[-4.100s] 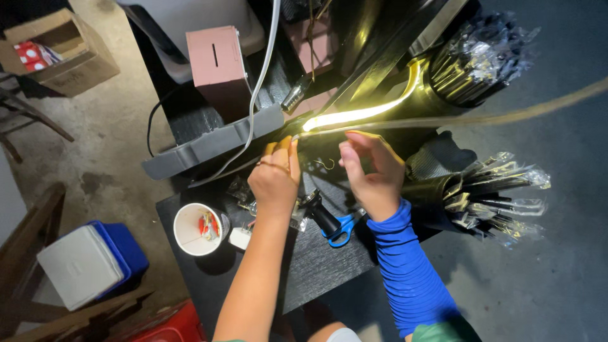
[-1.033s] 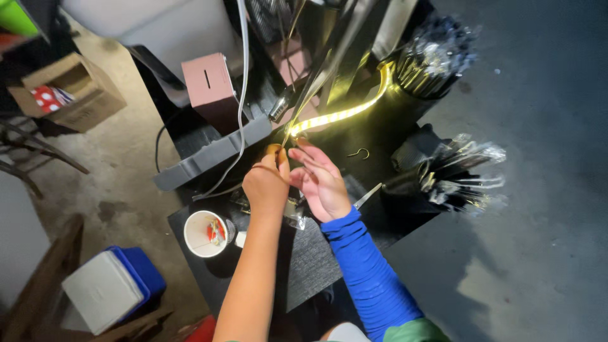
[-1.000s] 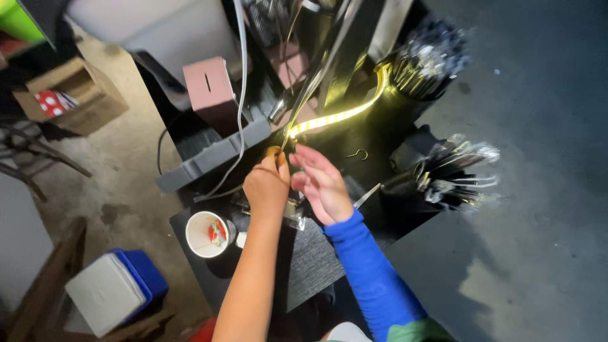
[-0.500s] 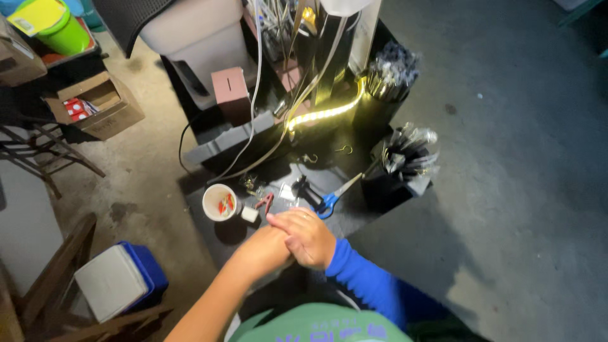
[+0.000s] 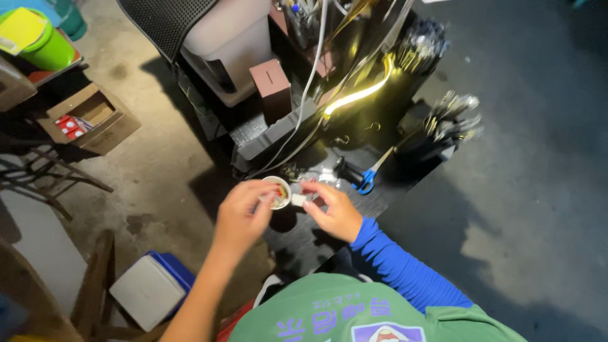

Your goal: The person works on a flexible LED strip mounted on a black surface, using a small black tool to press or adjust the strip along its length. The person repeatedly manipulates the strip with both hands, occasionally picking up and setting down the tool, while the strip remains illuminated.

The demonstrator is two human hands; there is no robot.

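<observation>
The left hand point(image 5: 244, 212) reaches forward, arm bare, fingers pinched on the rim of a small white cup point(image 5: 277, 192) above the dark table point(image 5: 304, 244). The right hand point(image 5: 332, 209), blue-sleeved, curls beside it, fingertips closed around a small white piece point(image 5: 299, 199).

We see a white cup point(image 5: 277, 192) with red bits inside, blue-handled scissors point(image 5: 366, 180) on the black bench point(image 5: 316, 237), a glowing yellow strip point(image 5: 358, 95), and a pink box point(image 5: 273, 88).
</observation>
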